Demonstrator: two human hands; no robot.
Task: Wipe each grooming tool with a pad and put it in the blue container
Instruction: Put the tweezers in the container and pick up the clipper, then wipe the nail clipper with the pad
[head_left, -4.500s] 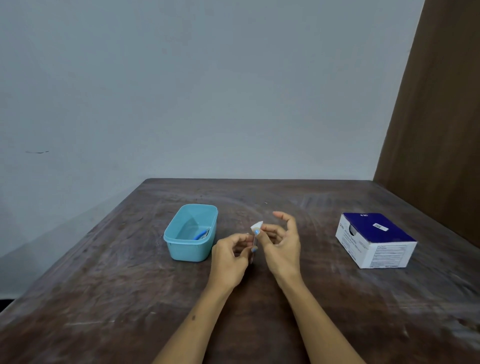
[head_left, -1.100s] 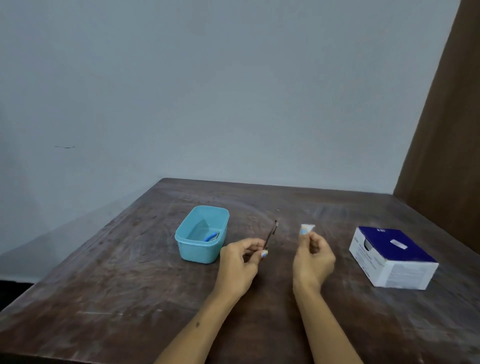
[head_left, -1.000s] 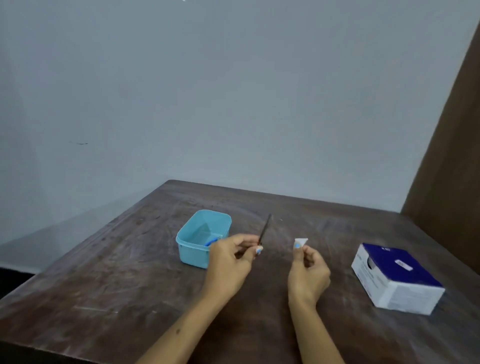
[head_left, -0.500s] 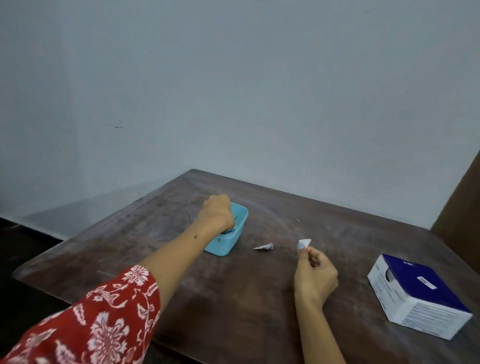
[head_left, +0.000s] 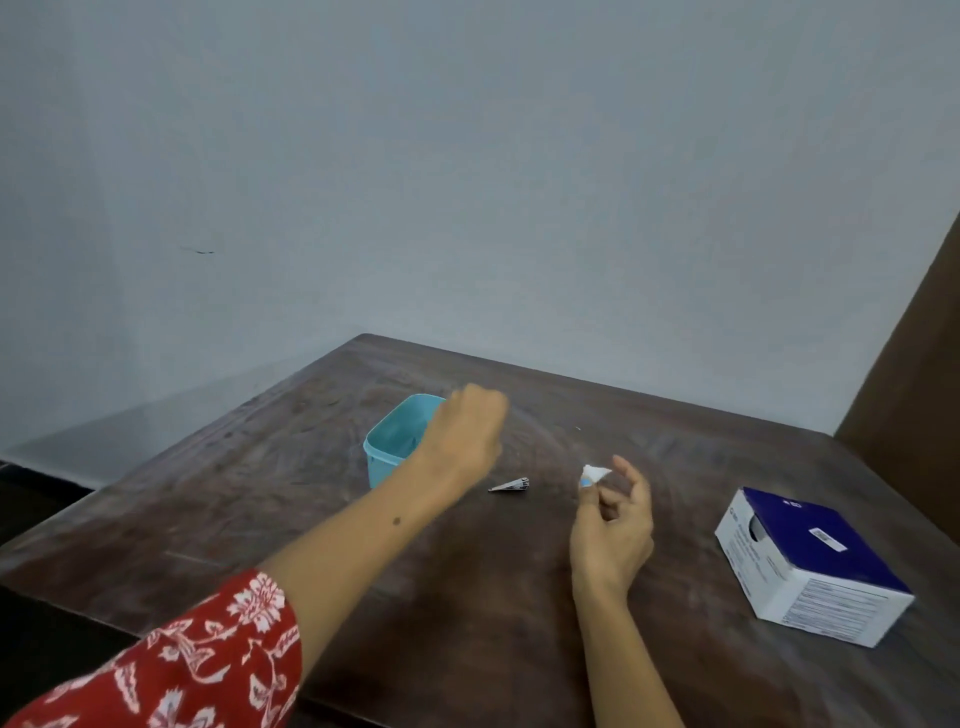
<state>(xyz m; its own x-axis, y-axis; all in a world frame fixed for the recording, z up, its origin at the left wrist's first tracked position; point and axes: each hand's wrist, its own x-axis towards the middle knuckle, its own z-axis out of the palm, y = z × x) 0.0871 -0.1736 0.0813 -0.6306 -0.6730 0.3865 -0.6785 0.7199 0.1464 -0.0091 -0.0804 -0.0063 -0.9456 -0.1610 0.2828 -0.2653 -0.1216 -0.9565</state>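
- My left hand (head_left: 467, 436) hangs over the blue container's (head_left: 395, 441) right side, fingers hidden, grip unclear.
- My right hand (head_left: 613, 525) pinches a white pad (head_left: 594, 472).
- Nail clippers (head_left: 510, 485) lie on the table (head_left: 467, 597) between them.
- A box (head_left: 810, 566) sits far right.

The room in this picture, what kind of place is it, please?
Probably a plain room in a home, though I cannot be sure. A worn dark wooden table stands in the corner against a bare pale wall, with a brown wooden panel at the right. Nothing looks like a shop or clinic.
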